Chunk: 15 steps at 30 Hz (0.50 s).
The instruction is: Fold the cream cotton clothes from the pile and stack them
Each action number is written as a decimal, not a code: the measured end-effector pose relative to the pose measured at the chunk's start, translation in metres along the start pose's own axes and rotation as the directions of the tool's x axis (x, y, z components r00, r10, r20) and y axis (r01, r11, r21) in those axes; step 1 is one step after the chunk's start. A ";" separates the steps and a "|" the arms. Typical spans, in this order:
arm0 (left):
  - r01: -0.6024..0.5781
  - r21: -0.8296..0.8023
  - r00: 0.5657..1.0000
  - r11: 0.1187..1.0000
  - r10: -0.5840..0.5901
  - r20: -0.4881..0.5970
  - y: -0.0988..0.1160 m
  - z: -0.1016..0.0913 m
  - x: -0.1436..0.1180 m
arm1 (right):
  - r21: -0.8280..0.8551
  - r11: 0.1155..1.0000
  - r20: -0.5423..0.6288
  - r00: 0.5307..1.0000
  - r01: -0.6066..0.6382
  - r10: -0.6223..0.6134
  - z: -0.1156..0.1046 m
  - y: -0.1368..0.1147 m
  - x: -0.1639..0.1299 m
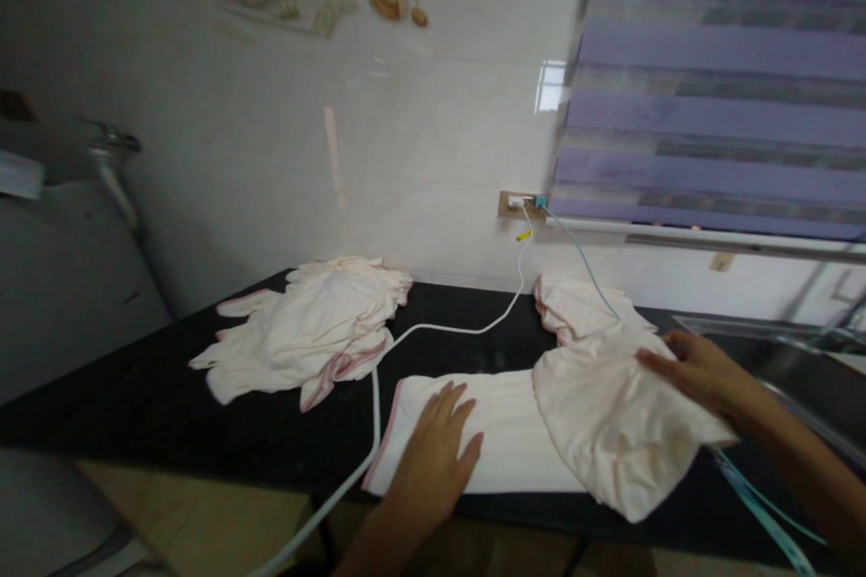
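Note:
A cream cloth with pink edging (pixel 507 433) lies along the front of the dark counter. Its left part is smooth and flat; its right part is bunched and raised, with a loose corner under my right wrist. My left hand (pixel 433 446) rests palm down on the flat part, fingers spread. At the raised part, my right hand (pixel 700 370) has its fingers closed on the fabric; its fingertips are slightly blurred. Just behind lies a similar folded cloth (pixel 575 302), partly covered by the raised fabric. To the left is a heap of cream cloths (pixel 317 320) with pink edges.
A white cable (pixel 446 327) runs from the wall socket (pixel 522 205) across the dark counter (pixel 257 442) and over its front edge. A thin light-blue cord (pixel 582 248) also hangs from the socket. A steel sink (pixel 805 370) sits at right. A tap (pixel 112 140) is on the left wall.

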<state>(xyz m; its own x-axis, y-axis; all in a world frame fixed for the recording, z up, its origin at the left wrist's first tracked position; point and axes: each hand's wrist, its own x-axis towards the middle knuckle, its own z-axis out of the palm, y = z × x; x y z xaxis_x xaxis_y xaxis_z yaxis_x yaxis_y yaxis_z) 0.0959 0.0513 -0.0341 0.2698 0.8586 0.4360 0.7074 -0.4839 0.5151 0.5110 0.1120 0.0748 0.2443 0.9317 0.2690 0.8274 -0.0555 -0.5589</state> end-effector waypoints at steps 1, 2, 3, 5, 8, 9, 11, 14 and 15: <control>0.007 -0.184 0.999 0.983 -0.016 -0.050 0.019 0.008 0.001 | -0.016 1.000 0.019 1.000 -0.008 0.008 -0.003 -0.005 0.004; 0.031 -0.380 0.994 0.924 -0.068 -0.083 0.037 0.017 0.003 | -0.029 0.999 0.047 0.999 -0.017 0.018 -0.005 -0.011 0.006; 0.077 -0.571 0.986 0.817 -0.148 -0.078 0.055 0.027 0.007 | -0.044 0.999 0.066 0.997 -0.024 0.027 -0.006 -0.019 0.007; 0.214 -0.850 0.954 0.481 -0.289 0.077 0.082 0.048 0.019 | -0.087 0.996 0.058 0.998 -0.013 0.018 -0.004 -0.038 0.006; 0.370 -0.929 0.863 0.009 -0.375 0.340 0.099 0.076 0.038 | -0.189 0.976 0.018 0.994 0.110 -0.108 0.007 -0.072 -0.007; 0.384 -0.918 0.841 -0.094 -0.376 0.390 0.100 0.082 0.043 | -0.211 0.966 0.010 0.988 0.152 -0.153 0.013 -0.083 -0.012; 0.371 -0.896 0.815 -0.243 -0.376 0.440 0.096 0.090 0.047 | -0.241 0.947 0.024 0.976 0.214 -0.215 0.025 -0.103 -0.023; 0.335 -0.848 0.745 -0.411 -0.436 0.505 0.090 0.088 0.048 | -0.239 0.937 0.057 0.967 0.257 -0.250 0.043 -0.128 -0.037; 0.315 -0.838 0.718 -0.446 -0.466 0.518 0.087 0.085 0.048 | -0.232 0.936 0.069 0.964 0.266 -0.257 0.048 -0.136 -0.041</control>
<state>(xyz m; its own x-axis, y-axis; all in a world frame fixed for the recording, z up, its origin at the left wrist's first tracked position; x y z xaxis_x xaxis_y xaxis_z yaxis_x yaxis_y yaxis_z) 0.2261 0.0646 -0.0307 0.2024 0.9292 -0.3092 -0.7781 0.3443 0.5255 0.3642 0.0985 0.1021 -0.0122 0.9370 0.3491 0.9565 0.1127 -0.2690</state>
